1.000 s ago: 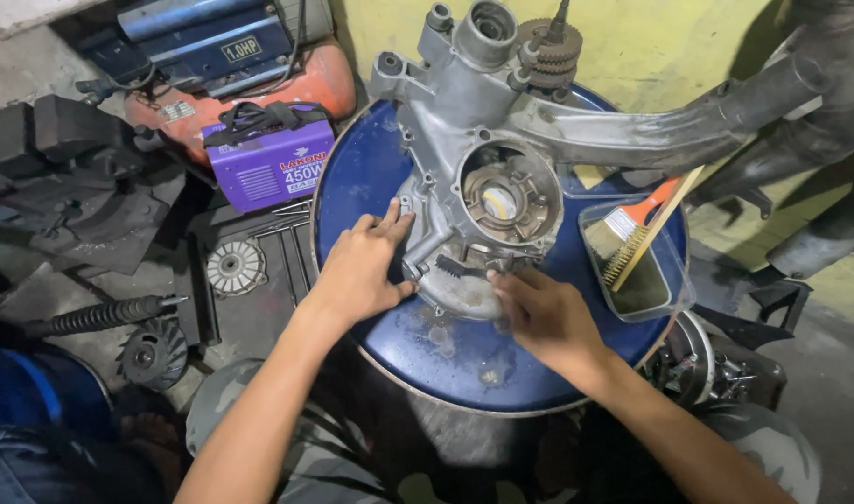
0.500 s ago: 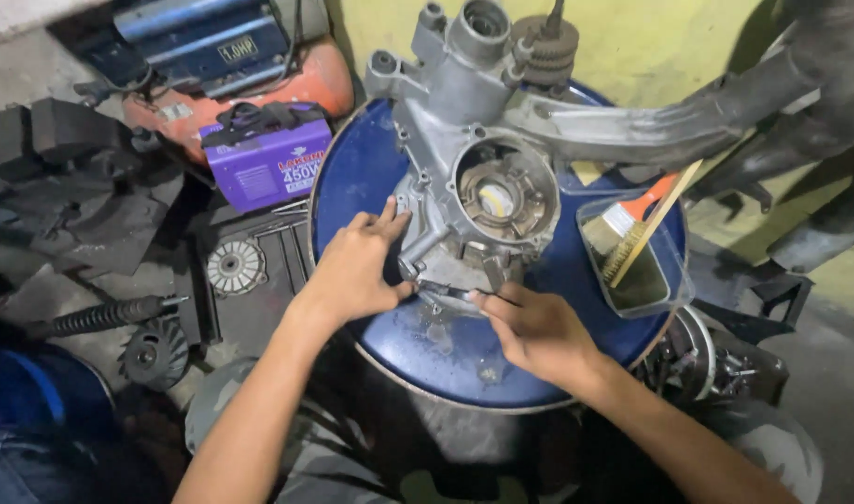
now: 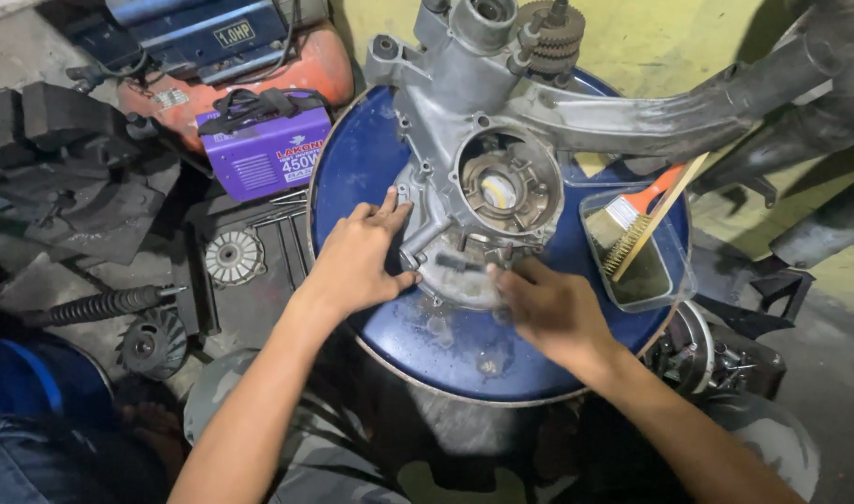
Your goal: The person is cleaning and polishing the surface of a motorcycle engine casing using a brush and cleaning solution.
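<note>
A big round blue drum top [image 3: 371,177] fills the middle of the view. On it lies a large grey metal engine case [image 3: 488,140] with a round hole in its middle and a long arm that runs off to the right. Small gears [image 3: 550,37] sit at its top end. A clear tray [image 3: 646,266] rests on the right side of the drum top, with a brush [image 3: 623,233] and a wooden stick [image 3: 665,205] in it.

On the floor to the left stand an orange air tank [image 3: 278,65] and a purple box machine [image 3: 264,149]. Below them lie a small round metal disc [image 3: 233,257] and a black spring [image 3: 100,304].

The left hand [image 3: 357,257] lies flat against the left edge of the engine case, fingers spread, wrapped around nothing. The right hand [image 3: 553,308] touches the lower edge of the case. Its fingers are bent at a small dark part [image 3: 460,264] there, but I cannot tell if its grip has hold of it.
</note>
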